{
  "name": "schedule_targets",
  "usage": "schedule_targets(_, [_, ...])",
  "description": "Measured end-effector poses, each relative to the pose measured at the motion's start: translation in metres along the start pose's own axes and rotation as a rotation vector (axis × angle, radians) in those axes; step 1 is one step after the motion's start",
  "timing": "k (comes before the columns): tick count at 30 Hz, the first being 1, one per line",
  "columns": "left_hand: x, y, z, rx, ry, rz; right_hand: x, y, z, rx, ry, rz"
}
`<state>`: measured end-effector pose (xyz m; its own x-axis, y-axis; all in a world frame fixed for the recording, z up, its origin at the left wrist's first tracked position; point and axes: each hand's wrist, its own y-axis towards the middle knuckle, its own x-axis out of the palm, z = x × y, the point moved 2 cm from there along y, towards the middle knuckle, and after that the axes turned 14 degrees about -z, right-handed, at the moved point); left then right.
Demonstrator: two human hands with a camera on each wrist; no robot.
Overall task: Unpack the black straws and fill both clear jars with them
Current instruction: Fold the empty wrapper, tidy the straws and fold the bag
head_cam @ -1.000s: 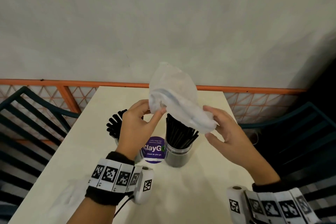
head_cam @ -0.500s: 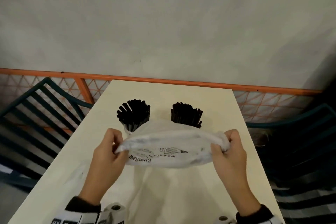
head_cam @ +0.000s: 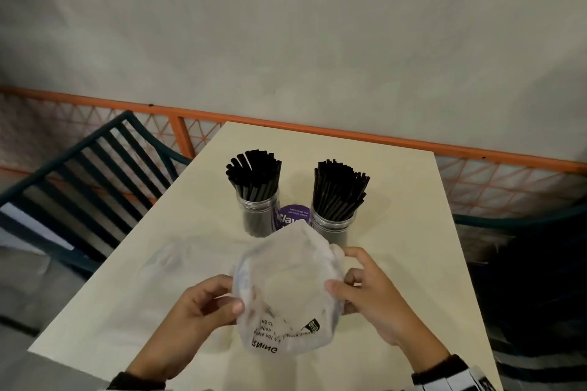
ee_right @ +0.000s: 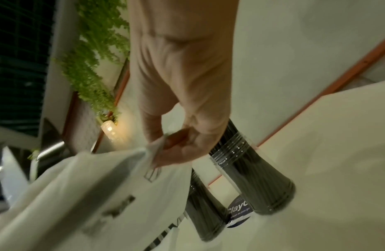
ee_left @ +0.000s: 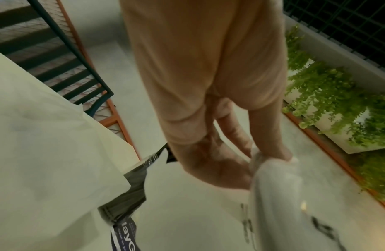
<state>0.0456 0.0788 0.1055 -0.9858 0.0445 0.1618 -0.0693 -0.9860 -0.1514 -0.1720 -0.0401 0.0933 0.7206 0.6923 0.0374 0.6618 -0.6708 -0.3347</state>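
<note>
Both hands, left [head_cam: 203, 311] and right [head_cam: 371, 295], pinch the emptied straw wrapper [head_cam: 289, 292], crumpling it for disposal; filled jars [head_cam: 333, 225] stand at twelve o'clock

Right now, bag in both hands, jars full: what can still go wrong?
1. The plastic bag, held by the left hand and right hand, sits just in front of the right jar; a forward sweep could tip it.
2. The straws stand tall and splayed above the rims, so both jars probably topple easily.
</note>
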Motion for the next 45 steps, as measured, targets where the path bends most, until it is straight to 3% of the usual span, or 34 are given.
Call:
schedule_targets(3, [-0.002, -0.008, -0.006, 0.063, 0.14, 0.142, -0.002, -0.003, 0.001, -0.048, -0.429, 0.301])
schedule_targets(6, [-0.001, -0.015, -0.001, 0.216, 0.666, 0.401, -0.001, -0.008, 0.002, -0.101, -0.67, 0.536])
schedule_targets(8, [0.001, -0.018, 0.002, 0.258, 0.857, 0.504, 0.006, -0.007, 0.001, -0.186, -0.85, 0.622])
schedule_targets(11, [-0.007, -0.021, -0.004, 0.191, 0.773, 0.626, 0.019, 0.0, 0.009, -0.276, -1.056, 0.592])
schedule_targets(14, [-0.025, -0.025, -0.011, 0.078, 0.574, 0.53, 0.026, 0.009, 0.019, -0.169, -0.906, 0.336])
schedule_targets(17, [-0.041, -0.033, -0.004, 0.051, 0.398, 0.388, 0.034, 0.011, 0.016, -0.149, -0.748, 0.075])
schedule_targets(20, [-0.06, -0.041, 0.005, 0.028, 0.231, 0.323, 0.05, 0.008, 0.005, -0.041, -0.737, -0.211])
schedule_targets(23, [-0.078, -0.048, 0.017, 0.031, 0.08, 0.147, 0.066, 0.01, -0.002, -0.008, -0.762, -0.336])
schedule_targets(25, [-0.092, -0.049, 0.023, 0.019, 0.086, 0.054, 0.075, 0.015, -0.002, -0.005, -0.753, -0.335])
schedule_targets(27, [-0.106, -0.048, 0.03, 0.027, 0.128, 0.054, 0.082, 0.02, -0.004, -0.019, -0.728, -0.292])
schedule_targets(33, [-0.133, -0.043, 0.036, 0.072, 0.261, 0.028, 0.108, 0.035, -0.014, -0.113, -0.722, 0.0])
schedule_targets(35, [-0.14, -0.042, 0.038, 0.201, 0.464, 0.139, 0.115, 0.04, -0.017, -0.174, -0.774, 0.225])
schedule_targets(39, [-0.157, -0.044, 0.041, 0.389, 1.123, 0.313, 0.129, 0.044, -0.021, -0.199, -0.899, 0.595])
schedule_targets(41, [-0.171, -0.043, 0.028, 0.367, 1.245, 0.355, 0.141, 0.052, -0.018, -0.24, -0.976, 0.656])
schedule_targets(43, [-0.186, -0.038, 0.008, 0.288, 1.23, 0.357, 0.149, 0.063, -0.008, -0.214, -0.909, 0.631])
schedule_targets(44, [-0.193, -0.036, -0.004, 0.25, 1.193, 0.342, 0.153, 0.068, 0.0, -0.217, -0.924, 0.554])
schedule_targets(45, [-0.202, -0.033, -0.019, 0.193, 1.165, 0.326, 0.16, 0.074, 0.008, -0.202, -1.047, 0.369])
